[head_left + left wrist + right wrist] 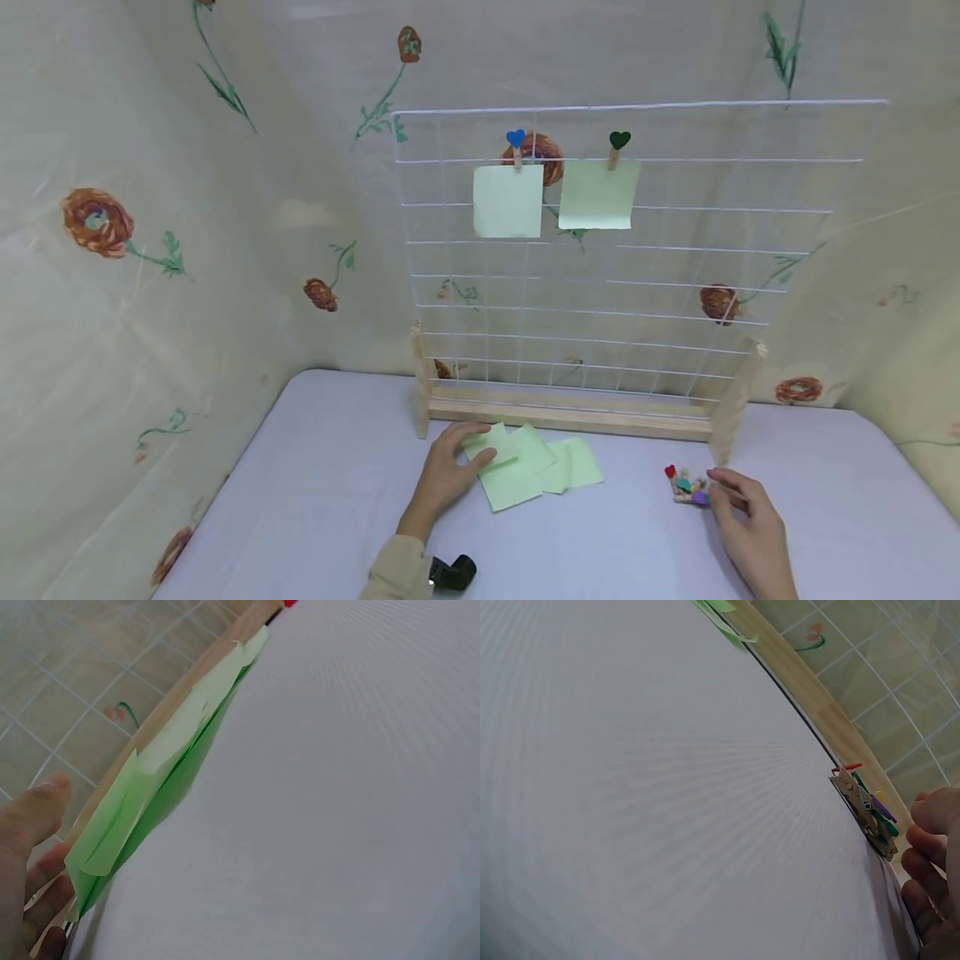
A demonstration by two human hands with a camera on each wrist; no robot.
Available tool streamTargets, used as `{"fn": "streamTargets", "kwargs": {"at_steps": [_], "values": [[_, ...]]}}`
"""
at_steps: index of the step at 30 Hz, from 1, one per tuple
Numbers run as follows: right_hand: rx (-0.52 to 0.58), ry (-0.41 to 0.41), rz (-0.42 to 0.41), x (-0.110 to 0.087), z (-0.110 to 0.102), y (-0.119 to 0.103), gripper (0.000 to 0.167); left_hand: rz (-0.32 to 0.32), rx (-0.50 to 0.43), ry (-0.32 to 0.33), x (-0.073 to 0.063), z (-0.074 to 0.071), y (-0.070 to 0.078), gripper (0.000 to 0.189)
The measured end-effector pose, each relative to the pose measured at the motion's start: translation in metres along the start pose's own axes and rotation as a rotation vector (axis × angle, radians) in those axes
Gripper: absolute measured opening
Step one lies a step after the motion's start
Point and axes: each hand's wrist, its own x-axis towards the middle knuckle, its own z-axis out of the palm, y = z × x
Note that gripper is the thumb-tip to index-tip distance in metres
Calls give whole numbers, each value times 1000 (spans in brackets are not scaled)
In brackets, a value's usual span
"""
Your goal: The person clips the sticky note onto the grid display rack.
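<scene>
A sleeve (397,571) is lying nearest the camera, toward the near side of the desk (337,467). The left hand (446,471) is reaching to the left end of the loose notes (532,464); its thumb is standing apart from its fingers, and it is gripping nothing. The loose notes are lying on the desk, short of the far edge and in front of the base (570,417); their overlap is leaving several edges exposed, presumably easing pickup. The right hand (753,521) is resting with loosely bent fingers just beside the loose clips (686,487), toward the right edge, holding nothing; whether it is touching them cannot be told. Near the far edge, the base is supporting the wire grid (588,313) upright. A blue-heart clip (516,142) and a green-heart clip (618,143) are fastening the left hanging note (507,204) and right hanging note (598,196) to an upper wire, so both are hanging side by side.
</scene>
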Motion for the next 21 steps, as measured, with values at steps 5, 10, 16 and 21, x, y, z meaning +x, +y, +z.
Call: {"fn": "streamTargets", "kwargs": {"at_steps": [5, 10, 16, 21], "values": [[9, -7, -34, -2, -1, 1, 31, 72, 71, 49, 0, 2, 3, 37], [44, 28, -85, -3, 1, 7, 27, 83, 185, 79, -1, 5, 5, 39], [66, 33, -164, -1, 3, 9, 26, 63, 254, 89, -3, 7, 6, 44], [51, 27, -162, -1, 0, 9, 26, 81, 273, 88, -3, 8, 7, 46]]}}
